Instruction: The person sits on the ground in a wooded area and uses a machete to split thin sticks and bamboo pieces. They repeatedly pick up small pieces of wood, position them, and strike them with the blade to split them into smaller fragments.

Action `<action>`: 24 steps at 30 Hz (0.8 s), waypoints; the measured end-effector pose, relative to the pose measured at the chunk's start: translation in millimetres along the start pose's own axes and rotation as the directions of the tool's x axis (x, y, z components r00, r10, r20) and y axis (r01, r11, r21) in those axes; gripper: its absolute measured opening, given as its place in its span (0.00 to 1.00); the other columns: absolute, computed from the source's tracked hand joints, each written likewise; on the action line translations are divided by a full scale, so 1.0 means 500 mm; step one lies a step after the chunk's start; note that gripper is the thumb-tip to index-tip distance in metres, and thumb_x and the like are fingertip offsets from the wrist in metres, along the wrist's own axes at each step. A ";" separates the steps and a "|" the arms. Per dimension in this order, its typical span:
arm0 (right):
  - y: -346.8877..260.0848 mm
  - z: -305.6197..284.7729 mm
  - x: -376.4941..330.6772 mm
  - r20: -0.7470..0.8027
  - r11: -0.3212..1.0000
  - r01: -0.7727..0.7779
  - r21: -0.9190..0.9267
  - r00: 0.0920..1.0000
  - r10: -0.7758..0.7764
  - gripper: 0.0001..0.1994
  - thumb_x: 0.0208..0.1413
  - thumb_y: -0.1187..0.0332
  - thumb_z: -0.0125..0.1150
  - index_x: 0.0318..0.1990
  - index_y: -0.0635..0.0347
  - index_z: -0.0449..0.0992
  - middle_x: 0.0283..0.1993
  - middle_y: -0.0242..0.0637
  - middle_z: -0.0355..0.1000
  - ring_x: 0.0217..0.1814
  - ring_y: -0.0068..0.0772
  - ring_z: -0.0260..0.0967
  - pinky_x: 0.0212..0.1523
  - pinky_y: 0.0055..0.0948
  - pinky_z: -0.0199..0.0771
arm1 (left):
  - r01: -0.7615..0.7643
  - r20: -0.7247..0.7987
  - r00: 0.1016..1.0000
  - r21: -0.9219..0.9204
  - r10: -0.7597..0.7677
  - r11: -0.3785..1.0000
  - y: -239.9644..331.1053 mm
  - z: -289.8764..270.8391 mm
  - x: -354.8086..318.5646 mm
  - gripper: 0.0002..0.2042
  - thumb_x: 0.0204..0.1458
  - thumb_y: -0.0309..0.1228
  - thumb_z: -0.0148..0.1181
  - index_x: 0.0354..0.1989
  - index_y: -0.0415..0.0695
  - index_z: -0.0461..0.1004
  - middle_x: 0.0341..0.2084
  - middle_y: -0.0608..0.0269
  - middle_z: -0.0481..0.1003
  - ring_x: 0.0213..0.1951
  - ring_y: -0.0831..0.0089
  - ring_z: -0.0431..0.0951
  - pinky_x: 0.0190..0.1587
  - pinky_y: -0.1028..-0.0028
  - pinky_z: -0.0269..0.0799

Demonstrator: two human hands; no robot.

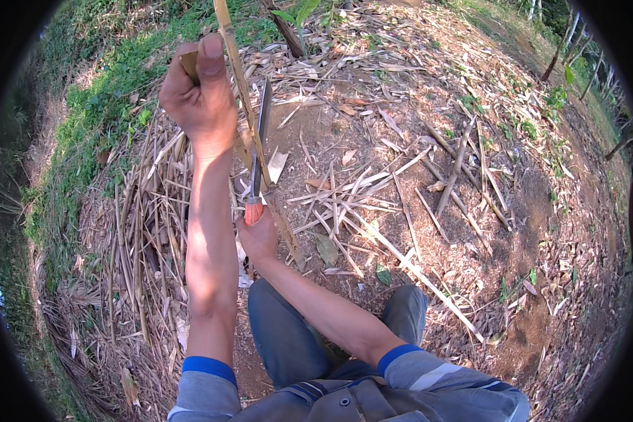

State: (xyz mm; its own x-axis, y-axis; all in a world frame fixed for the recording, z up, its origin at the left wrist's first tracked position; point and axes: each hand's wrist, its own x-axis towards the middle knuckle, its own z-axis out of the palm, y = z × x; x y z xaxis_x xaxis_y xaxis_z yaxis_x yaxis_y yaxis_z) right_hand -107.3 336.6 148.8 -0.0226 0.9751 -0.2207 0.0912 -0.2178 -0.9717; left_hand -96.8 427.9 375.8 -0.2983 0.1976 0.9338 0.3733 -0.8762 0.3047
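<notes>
My left hand (200,95) is raised at the upper left, its thumb and curled fingers closed on a brown, flat strip (189,63). Only a short piece of that strip shows; the palm hides the rest. Lower down, my right hand (258,235) wraps round the orange-red handle of a long knife (264,123). Its dark, narrow blade points up and away from me. Alongside the blade runs a long, thin tan stick (238,67), which looks like split bamboo. It passes just right of my left hand, and I cannot tell whether the blade touches it.
Long dry stalks (137,260) lie heaped at the left. Pale split strips (352,197) are scattered ahead of my knees, with several thicker sticks (457,169) crossed farther right. Green plants (95,116) border the left side. A dark thin stem (283,29) stands at the far edge.
</notes>
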 end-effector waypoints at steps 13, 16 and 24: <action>0.010 -0.197 0.113 0.371 0.990 -0.144 -0.011 0.919 0.138 0.21 0.39 0.68 0.63 0.42 0.69 0.68 0.34 0.50 0.73 0.37 0.47 0.74 0.41 0.37 0.71 | 0.052 0.022 0.999 -0.220 -0.048 0.974 -0.043 0.010 -0.006 0.25 0.55 0.51 0.53 0.16 0.44 0.60 0.13 0.72 0.56 0.18 0.81 0.56 0.20 0.79 0.50; -0.014 -0.295 0.143 0.416 0.936 0.130 -0.327 0.909 0.020 0.22 0.40 0.65 0.63 0.42 0.70 0.69 0.33 0.52 0.74 0.35 0.47 0.75 0.38 0.36 0.73 | 0.046 0.070 0.997 -0.217 -0.031 0.975 0.009 0.028 0.008 0.28 0.54 0.57 0.49 0.15 0.45 0.57 0.13 0.71 0.54 0.17 0.80 0.54 0.19 0.79 0.49; -0.121 -0.385 0.203 0.576 0.730 0.338 -0.595 0.812 0.094 0.17 0.42 0.69 0.61 0.39 0.68 0.68 0.21 0.38 0.69 0.15 0.28 0.67 0.20 0.28 0.69 | -0.077 0.193 0.976 -0.143 0.104 0.987 0.042 0.079 -0.069 0.25 0.58 0.50 0.47 0.18 0.41 0.62 0.14 0.69 0.59 0.16 0.81 0.59 0.17 0.81 0.50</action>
State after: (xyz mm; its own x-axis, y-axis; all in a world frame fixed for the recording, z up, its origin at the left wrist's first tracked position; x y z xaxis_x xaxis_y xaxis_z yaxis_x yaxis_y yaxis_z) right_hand 76.6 456.9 201.4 -0.5835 0.7469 -0.3190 0.6510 0.1952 -0.7336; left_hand -44.0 420.1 357.6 -0.0831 0.1865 0.9789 0.2652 -0.9428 0.2021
